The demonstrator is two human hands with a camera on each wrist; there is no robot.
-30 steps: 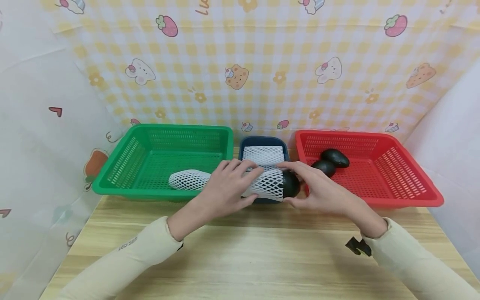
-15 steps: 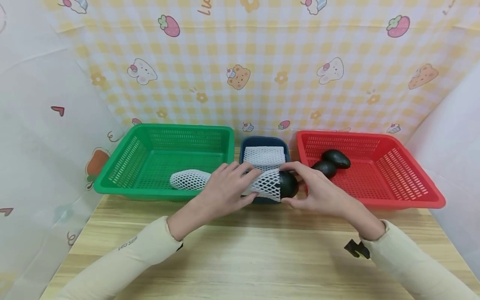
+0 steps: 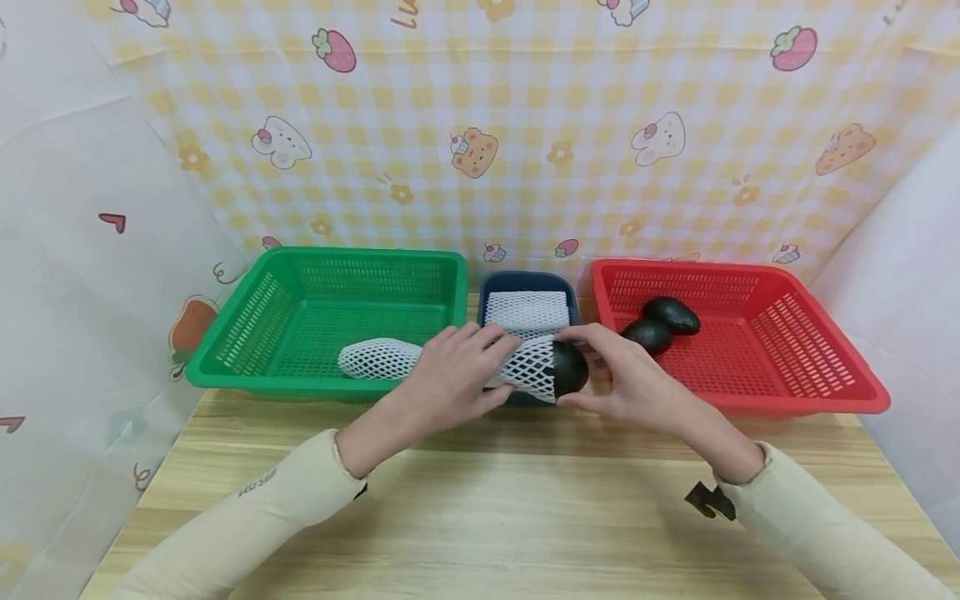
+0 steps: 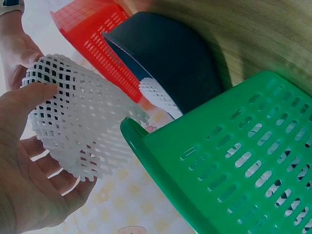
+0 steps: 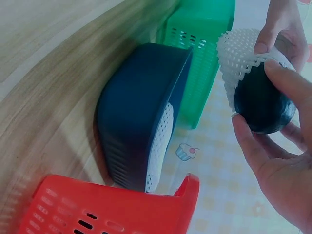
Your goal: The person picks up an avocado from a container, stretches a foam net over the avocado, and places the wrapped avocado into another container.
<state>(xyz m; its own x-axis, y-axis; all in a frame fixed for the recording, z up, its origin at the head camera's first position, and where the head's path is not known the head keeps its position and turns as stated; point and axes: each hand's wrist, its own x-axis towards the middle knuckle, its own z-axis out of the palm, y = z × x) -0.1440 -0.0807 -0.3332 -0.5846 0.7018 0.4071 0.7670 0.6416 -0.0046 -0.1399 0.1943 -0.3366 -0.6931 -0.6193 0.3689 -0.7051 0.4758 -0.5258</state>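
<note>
My left hand (image 3: 457, 379) grips a white foam net sleeve (image 4: 83, 112) between thumb and fingers, over the dark blue bin (image 3: 491, 283). Inside the sleeve sits a dark avocado (image 5: 263, 100), its rounded right end bare. With thumb and fingertips, my right hand (image 3: 630, 375) pinches the avocado and the sleeve's open edge. More white foam sleeves (image 3: 528, 311) lie in the bin behind. In the right wrist view the net covers the avocado's far part, and the left hand holds the sleeve beyond it.
At left, a green basket (image 3: 217, 354) holds a netted avocado (image 3: 378, 359). To the right, two bare avocados (image 3: 671, 316) lie in a red basket (image 3: 840, 375). All stand on a wooden table (image 3: 487, 517) before a checked cloth (image 3: 420, 158).
The avocado has moved left, deeper into the sleeve, so less of it shows bare. My right hand has shifted slightly left with it; the left hand has stayed nearly still.
</note>
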